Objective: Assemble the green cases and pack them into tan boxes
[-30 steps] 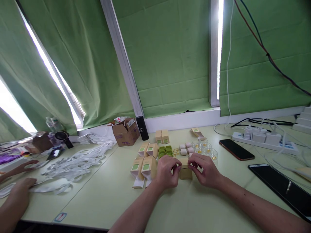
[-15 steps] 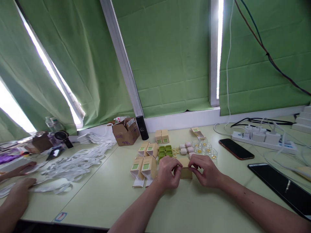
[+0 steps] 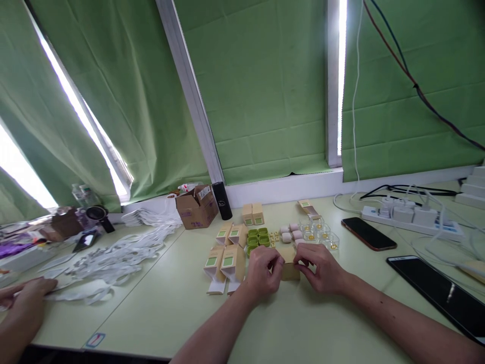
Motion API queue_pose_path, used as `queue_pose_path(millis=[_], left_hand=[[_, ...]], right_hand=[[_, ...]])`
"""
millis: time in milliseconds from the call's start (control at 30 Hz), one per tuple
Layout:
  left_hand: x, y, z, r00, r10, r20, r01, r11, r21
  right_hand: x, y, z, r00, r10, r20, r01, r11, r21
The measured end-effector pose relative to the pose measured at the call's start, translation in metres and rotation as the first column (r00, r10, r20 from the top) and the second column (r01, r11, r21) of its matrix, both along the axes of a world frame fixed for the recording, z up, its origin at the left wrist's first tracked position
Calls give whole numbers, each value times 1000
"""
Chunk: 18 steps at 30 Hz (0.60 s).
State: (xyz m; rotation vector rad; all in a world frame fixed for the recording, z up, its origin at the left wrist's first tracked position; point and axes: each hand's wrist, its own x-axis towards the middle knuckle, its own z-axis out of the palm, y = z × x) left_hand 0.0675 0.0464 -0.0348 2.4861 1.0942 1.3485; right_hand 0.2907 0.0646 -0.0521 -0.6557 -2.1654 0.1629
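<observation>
Between my hands sits a small tan cardboard box (image 3: 290, 270), its near face towards me. My left hand (image 3: 264, 271) pinches its left upper edge. My right hand (image 3: 319, 267) pinches the right upper edge, and the fingers hide both corners. Just behind are green square cups (image 3: 258, 236), tiny yellowish pieces (image 3: 273, 236), pale pink rounded blocks (image 3: 291, 232) and clear containers with gold bits (image 3: 320, 233). Left of my hands stand several tan boxes with green windows (image 3: 232, 261), the front ones with flaps hanging open.
A brown carton (image 3: 197, 207) and a black cylinder (image 3: 222, 200) stand by the wall. Two phones (image 3: 368, 233) and a loaded power strip (image 3: 412, 217) with cables lie right. White straps (image 3: 113, 258) cover the left, where another person's hands (image 3: 28, 298) work.
My hands stay at the box's upper edge with almost no shift. At the left, the other person's far hand has drawn back towards the near one.
</observation>
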Motion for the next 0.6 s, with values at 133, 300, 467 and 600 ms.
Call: queue_pose_path(millis=[133,300,467,600], left_hand=[[1,6,-2,984,147,103,-131,981,-146],[1,15,-3,950,296,97,-265,931,-252],[3,14,-2,934,358,23,-339,902,-267],[5,12,-1,930,367,-13,-358,897,-259]], right_hand=[[5,2,2,1000,-30,-7,30,999,-40],[12,7,3,997,-60,46,64,993,-95],[11,15,-1,990,-122,69,129,986,-106],[7,19,-3,967,-247,69,255,952,-167]])
